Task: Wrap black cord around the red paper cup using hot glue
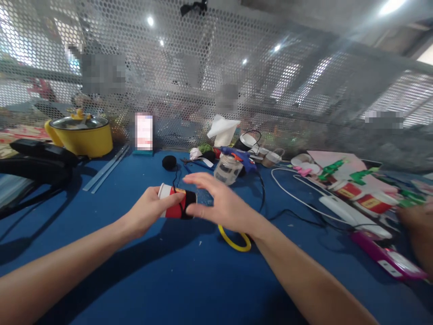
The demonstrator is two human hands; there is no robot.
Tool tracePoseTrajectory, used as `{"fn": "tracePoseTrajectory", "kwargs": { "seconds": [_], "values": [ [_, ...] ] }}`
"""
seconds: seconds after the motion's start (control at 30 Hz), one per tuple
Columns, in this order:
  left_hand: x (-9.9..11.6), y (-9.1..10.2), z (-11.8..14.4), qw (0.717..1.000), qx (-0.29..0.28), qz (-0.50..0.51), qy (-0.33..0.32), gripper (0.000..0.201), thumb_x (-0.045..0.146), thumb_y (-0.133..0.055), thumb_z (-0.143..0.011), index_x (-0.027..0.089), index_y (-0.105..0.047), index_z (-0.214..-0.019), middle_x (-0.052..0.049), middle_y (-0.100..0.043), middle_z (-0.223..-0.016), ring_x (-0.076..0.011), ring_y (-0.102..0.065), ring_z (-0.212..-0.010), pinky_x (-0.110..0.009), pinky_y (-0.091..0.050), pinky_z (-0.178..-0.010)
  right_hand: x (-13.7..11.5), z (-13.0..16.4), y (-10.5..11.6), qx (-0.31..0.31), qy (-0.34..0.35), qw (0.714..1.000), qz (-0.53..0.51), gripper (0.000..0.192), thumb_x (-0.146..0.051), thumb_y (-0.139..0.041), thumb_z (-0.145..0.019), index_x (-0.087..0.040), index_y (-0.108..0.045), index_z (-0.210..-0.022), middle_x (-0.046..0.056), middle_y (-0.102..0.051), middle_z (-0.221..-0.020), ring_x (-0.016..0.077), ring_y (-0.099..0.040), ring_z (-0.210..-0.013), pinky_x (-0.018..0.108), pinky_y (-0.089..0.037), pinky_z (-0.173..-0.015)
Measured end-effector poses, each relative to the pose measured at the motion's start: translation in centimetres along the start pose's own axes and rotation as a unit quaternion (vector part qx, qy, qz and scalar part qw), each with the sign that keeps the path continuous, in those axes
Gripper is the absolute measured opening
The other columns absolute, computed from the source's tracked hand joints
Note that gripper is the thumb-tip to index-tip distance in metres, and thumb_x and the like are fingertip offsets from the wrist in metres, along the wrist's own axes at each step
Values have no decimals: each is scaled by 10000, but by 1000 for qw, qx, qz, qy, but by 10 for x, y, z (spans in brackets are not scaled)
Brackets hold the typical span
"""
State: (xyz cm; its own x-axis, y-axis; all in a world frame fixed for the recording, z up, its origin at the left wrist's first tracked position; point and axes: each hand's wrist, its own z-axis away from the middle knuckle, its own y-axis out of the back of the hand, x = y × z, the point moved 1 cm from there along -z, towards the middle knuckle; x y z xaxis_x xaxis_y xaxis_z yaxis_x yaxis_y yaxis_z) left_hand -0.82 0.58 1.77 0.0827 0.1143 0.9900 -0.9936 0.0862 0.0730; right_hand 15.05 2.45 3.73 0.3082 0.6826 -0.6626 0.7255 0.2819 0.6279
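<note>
My left hand point(149, 206) is closed round a paper cup point(173, 210) that lies on its side above the blue table. The cup is white at one end, with a red band and black yarn wound about its other end. From the cup a black strand runs back to a ball of black yarn point(169, 163) on the table. My right hand point(223, 203) is open beside the wound end, thumb and fingers spread. Whether the thumb touches the yarn I cannot tell. Beneath the right wrist lies a yellow ring point(238, 247), partly hidden.
Behind my right hand stand a clear jar point(227, 170) and a blue glue gun point(249, 163). A yellow pot point(83, 140) and a phone point(144, 132) are at the back left. Cables, a white power strip point(355, 216) and another person's hand point(417, 225) are on the right.
</note>
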Motion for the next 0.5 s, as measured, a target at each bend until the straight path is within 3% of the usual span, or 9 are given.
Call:
{"fn": "tracePoseTrajectory", "kwargs": {
  "seconds": [0.1,0.17,0.23,0.3,0.37,0.5],
  "values": [
    [2,0,-1,1000,0,12,12,232,356,-608,-600,138,-529,-591,37,-494,-478,-66,-389,-418,-185,-260,-418,7,0,36,197,-51,978,-37,165,-300,-547,-719,-219,-537,-862,24,-576,-750,135,-564,-674,272,-480,-617],
    [2,2,-2,1000,1,-9,14,240,370,-595,-612,139,-533,-594,38,-494,-478,-69,-390,-423,-187,-259,-425,18,2,67,334,-56,941,-19,131,-319,-482,-758,-218,-517,-833,-19,-527,-608,102,-515,-511,245,-452,-512],
    [1,3,-3,999,2,-45,9,260,388,-593,-609,134,-536,-597,36,-492,-485,-74,-389,-435,-189,-255,-434,36,4,93,418,-77,905,15,183,-349,-410,-788,-202,-515,-821,-34,-487,-548,92,-478,-457,236,-432,-481],
    [-1,5,-5,997,1,-82,10,282,406,-581,-614,127,-545,-606,31,-483,-486,-81,-387,-446,-196,-249,-440,59,5,109,420,-172,891,21,147,-319,-489,-740,-182,-528,-779,-17,-528,-595,101,-519,-540,231,-443,-529],
    [-2,5,-7,995,-1,-100,8,291,414,-579,-612,128,-534,-584,35,-461,-471,-81,-368,-437,-199,-233,-435,79,4,113,362,-268,893,-22,153,-302,-578,-674,-169,-530,-733,-12,-542,-595,114,-539,-576,239,-457,-557],
    [-6,6,-10,994,5,-111,-2,275,397,-582,-612,136,-521,-555,39,-440,-459,-75,-343,-431,-198,-219,-430,99,-1,108,227,-370,893,-117,263,-386,-584,-667,-142,-525,-587,17,-546,-492,130,-552,-481,287,-484,-496]
  ]
}}
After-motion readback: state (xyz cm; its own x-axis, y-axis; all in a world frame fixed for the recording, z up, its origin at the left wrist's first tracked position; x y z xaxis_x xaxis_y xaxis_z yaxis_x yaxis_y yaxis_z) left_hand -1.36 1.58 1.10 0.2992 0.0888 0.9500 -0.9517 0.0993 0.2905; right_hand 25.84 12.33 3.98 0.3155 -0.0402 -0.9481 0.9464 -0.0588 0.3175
